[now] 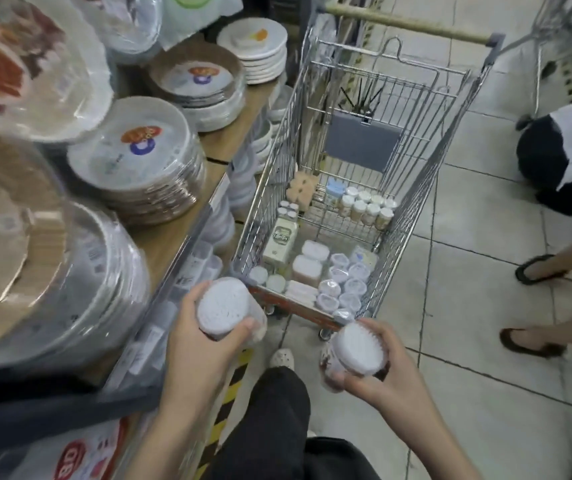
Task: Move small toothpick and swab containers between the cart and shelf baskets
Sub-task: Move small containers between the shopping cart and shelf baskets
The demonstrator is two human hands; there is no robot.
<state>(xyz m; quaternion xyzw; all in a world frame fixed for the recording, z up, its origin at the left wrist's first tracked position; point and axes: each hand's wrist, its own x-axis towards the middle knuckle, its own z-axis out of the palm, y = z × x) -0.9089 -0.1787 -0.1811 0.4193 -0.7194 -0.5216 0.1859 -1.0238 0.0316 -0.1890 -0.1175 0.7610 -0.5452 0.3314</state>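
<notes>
Two round clear plastic tubs, the left tub [223, 308] and the right tub [355, 351], are being gripped by the left hand [204, 344] and right hand [381, 372] near the silver wire cart [346, 188]; shelf placing is likely being called for next.

Both hands full: left hand [204, 337] grips a swab tub [223, 308], right hand [386, 368] grips another swab tub [357, 348], so neither has spare fingers. Ahead of the fingertips the cart [374, 140] is open-topped, its far half mostly bare, while its near half is packed with small containers [341, 284] and a wire wall stands between fingers and load. Left of the left fingers plate stacks [139, 161] crowd the shelf [204, 188]; right of the right fingers, open tile floor [468, 341].
</notes>
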